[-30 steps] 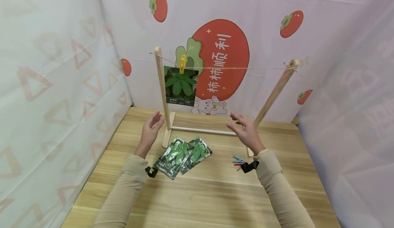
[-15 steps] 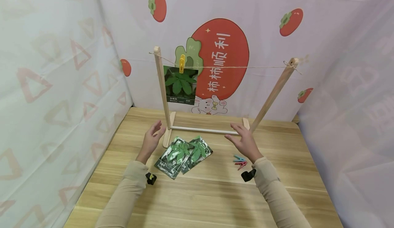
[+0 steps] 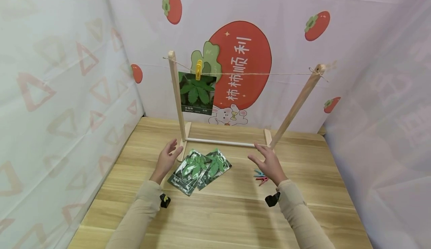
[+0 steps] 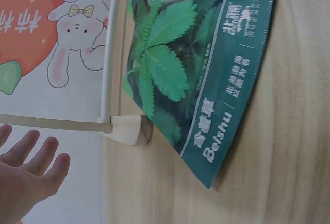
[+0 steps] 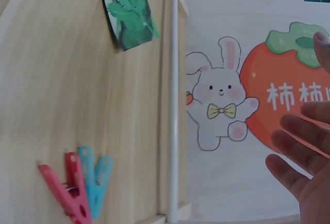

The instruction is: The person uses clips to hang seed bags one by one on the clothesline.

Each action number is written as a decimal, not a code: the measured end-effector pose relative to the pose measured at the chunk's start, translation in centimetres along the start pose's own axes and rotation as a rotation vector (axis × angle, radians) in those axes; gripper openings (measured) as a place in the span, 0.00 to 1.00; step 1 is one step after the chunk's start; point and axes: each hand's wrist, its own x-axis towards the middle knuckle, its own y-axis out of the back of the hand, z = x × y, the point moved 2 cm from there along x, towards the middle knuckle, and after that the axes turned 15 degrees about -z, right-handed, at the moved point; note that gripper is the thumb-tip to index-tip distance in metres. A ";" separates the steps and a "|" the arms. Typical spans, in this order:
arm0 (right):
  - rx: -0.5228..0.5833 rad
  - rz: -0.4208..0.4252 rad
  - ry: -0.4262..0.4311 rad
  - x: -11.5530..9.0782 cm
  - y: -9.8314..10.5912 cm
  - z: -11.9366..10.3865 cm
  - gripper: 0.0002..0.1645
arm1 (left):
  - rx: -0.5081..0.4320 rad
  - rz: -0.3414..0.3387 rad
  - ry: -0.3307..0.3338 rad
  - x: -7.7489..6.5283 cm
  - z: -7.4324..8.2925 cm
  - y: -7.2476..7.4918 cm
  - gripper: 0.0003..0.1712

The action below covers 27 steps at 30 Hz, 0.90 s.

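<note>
My left hand hovers with relaxed, spread fingers near the rack's left foot, left of two overlapping green seed packets on the table. Its fingers hold nothing in the left wrist view, where one packet lies beside it. My right hand, also holding nothing, is held out with fingers apart by the rack's right foot. Close to it on the table lie a blue clothespin and a red clothespin. Another seed packet hangs from the string under a yellow clothespin.
A wooden rack with a left post and a right post stands at the back of the table. A white rod joins its feet low down. Printed cloth walls enclose the table's back and sides.
Both hands have come down and back toward the person, away from the rack's posts. The red and blue clothespins show more clearly beside the right wrist. Packets and rack stay put.
</note>
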 end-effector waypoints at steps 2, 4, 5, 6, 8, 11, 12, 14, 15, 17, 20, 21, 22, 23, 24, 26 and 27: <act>0.005 0.003 -0.015 -0.3 -0.5 0.4 0.34 | 0.015 -0.004 0.015 -0.1 -0.4 -0.1 0.40; 0.010 -0.005 -0.030 -0.6 -1.1 0.7 0.34 | 0.030 -0.007 0.036 -0.2 -0.8 -0.2 0.40; 0.010 -0.012 -0.037 -0.8 -1.3 0.9 0.35 | 0.038 -0.010 0.044 -0.3 -1.1 -0.2 0.40; 0.011 -0.018 -0.045 -0.9 -1.6 1.1 0.35 | 0.043 -0.013 0.054 -0.3 -1.3 -0.3 0.40; 0.013 -0.029 -0.057 -1.2 -2.0 1.4 0.35 | 0.046 -0.016 0.066 -0.4 -1.8 -0.4 0.40; 0.015 -0.045 -0.082 -1.5 -2.5 2.0 0.36 | 0.051 -0.019 0.070 -0.5 -2.3 -0.5 0.40; 0.013 -0.050 -0.094 -1.6 -2.6 2.2 0.36 | 0.049 -0.018 0.076 -0.5 -2.5 -0.6 0.40; 0.016 -0.068 -0.119 -1.8 -2.9 2.5 0.37 | 0.047 -0.020 0.086 -0.6 -2.8 -0.7 0.40; 0.021 -0.076 -0.131 -1.9 -3.0 2.7 0.37 | 0.046 -0.020 0.094 -0.6 -2.9 -0.7 0.40; 0.027 -0.096 -0.156 -2.1 -3.2 3.0 0.39 | 0.038 -0.023 0.113 -0.6 -3.2 -0.8 0.41; 0.031 -0.124 -0.182 -2.4 -3.7 3.4 0.42 | 0.020 -0.023 0.142 -0.6 -3.6 -0.9 0.42; 0.026 -0.132 -0.188 -2.5 -3.8 3.6 0.42 | 0.016 -0.024 0.150 -0.6 -3.7 -0.9 0.42; 0.021 -0.140 -0.194 -2.6 -3.9 3.7 0.42 | 0.012 -0.025 0.155 -0.7 -3.8 -1.0 0.43; 0.016 -0.145 -0.200 -2.7 -4.0 3.8 0.43 | 0.014 -0.028 0.158 -0.7 -3.9 -1.1 0.43; 0.008 -0.149 -0.205 -2.8 -4.1 4.0 0.43 | 0.016 -0.028 0.162 -0.8 -4.1 -1.2 0.43; -0.012 -0.157 -0.212 -2.9 -4.3 4.2 0.42 | 0.022 -0.030 0.167 -0.8 -4.2 -1.3 0.44; -0.023 -0.161 -0.214 -3.0 -4.4 4.3 0.42 | 0.028 -0.030 0.169 -0.9 -4.3 -1.4 0.44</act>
